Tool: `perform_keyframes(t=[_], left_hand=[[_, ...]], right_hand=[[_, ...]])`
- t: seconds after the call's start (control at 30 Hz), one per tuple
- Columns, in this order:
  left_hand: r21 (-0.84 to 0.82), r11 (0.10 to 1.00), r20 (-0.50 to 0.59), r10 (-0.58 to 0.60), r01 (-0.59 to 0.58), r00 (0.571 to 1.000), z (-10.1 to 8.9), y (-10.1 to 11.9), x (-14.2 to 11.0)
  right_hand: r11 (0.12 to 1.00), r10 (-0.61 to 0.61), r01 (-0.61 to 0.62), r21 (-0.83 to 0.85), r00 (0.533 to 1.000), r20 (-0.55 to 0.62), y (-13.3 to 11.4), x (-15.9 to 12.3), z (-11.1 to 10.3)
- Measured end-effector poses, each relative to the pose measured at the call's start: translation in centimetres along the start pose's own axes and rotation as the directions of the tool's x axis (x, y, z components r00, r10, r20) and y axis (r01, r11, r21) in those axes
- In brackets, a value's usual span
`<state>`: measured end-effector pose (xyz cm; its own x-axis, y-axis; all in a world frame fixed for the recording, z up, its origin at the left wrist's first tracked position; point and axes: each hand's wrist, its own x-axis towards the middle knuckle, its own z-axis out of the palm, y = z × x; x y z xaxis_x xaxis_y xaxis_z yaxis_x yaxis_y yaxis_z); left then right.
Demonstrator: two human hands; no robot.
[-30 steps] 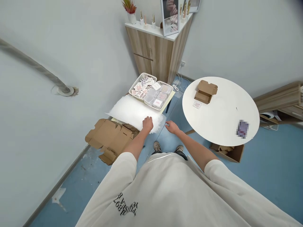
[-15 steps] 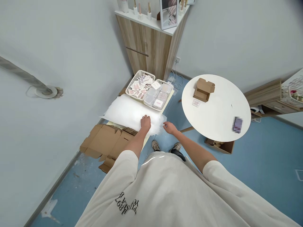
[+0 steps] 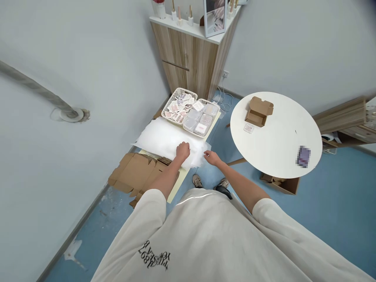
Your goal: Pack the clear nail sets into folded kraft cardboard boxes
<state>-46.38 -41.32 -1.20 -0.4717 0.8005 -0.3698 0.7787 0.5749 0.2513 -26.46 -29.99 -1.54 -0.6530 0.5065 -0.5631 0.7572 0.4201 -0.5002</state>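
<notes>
A stack of thin white packing sheets [image 3: 161,135] lies flat on a low table, its right edge uneven. My left hand [image 3: 183,150] rests on top of the sheets with its fingers curled under; what they hold, if anything, is hidden. At the right edge of the stack, my right hand [image 3: 212,157] has its thumb and fingers pinched together at a sheet's border. Just behind the sheets stand a white basket [image 3: 164,114] of small printed cards and a second white basket [image 3: 202,136] of clear flat cases.
Flattened brown cardboard [image 3: 132,172] lies left of my left forearm. To the right, a round white table [image 3: 279,137] bears an open small carton [image 3: 255,118], a clear case [image 3: 248,128] and a blurred purple item [image 3: 303,156]. A wooden cabinet [image 3: 182,51] stands behind the baskets.
The whole view has shifted slightly, so things appear farther right. Both hands stay at nearly the same places on the sheets, the right one close at their edge.
</notes>
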Motion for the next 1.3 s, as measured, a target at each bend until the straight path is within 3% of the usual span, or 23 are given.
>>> perform_keyframes(t=[0.23,0.4,0.53,0.6,0.7,0.83,0.93,1.03,1.3], left_hand=[[-0.074,0.997,-0.142,0.0,-0.011,0.99,-1.5,0.3,-1.9],[-0.108,0.99,-0.254,0.061,-0.091,0.965,-1.7,0.7,-3.1],[-0.112,0.989,-0.258,0.061,-0.092,0.964,-1.6,0.9,-3.7],[-0.114,0.989,-0.253,0.068,-0.099,0.965,-1.4,0.9,-3.9],[-0.116,0.986,-0.262,0.089,-0.123,0.961,-1.0,1.0,-4.1],[-0.126,0.976,-0.302,0.132,-0.176,0.944,-0.3,1.5,-4.1],[-0.139,0.963,-0.311,0.179,-0.231,0.933,0.2,2.6,-3.9],[-0.154,0.946,-0.302,0.228,-0.284,0.926,0.6,4.6,-3.6],[-0.179,0.888,-0.205,0.387,-0.423,0.899,2.1,13.6,-2.0]], right_hand=[[0.941,0.025,0.033,0.338,0.986,-0.165,-1.5,1.7,1.3],[0.804,0.08,0.076,0.589,0.969,-0.235,-3.2,2.2,1.4],[0.634,0.165,0.047,0.772,0.967,-0.194,-4.6,1.8,0.7],[0.593,0.191,0.055,0.803,0.96,-0.207,-5.1,1.5,0.4],[0.616,0.19,0.062,0.785,0.956,-0.225,-5.3,1.3,0.1],[0.782,0.064,0.103,0.614,0.968,-0.244,-4.8,1.1,0.4],[0.865,0.011,0.159,0.476,0.942,-0.335,-3.6,1.0,0.5],[0.877,0.044,0.153,0.456,0.919,-0.392,-1.3,0.7,-0.4],[0.856,0.231,0.064,0.512,0.841,-0.49,9.6,-2.3,-6.6]])
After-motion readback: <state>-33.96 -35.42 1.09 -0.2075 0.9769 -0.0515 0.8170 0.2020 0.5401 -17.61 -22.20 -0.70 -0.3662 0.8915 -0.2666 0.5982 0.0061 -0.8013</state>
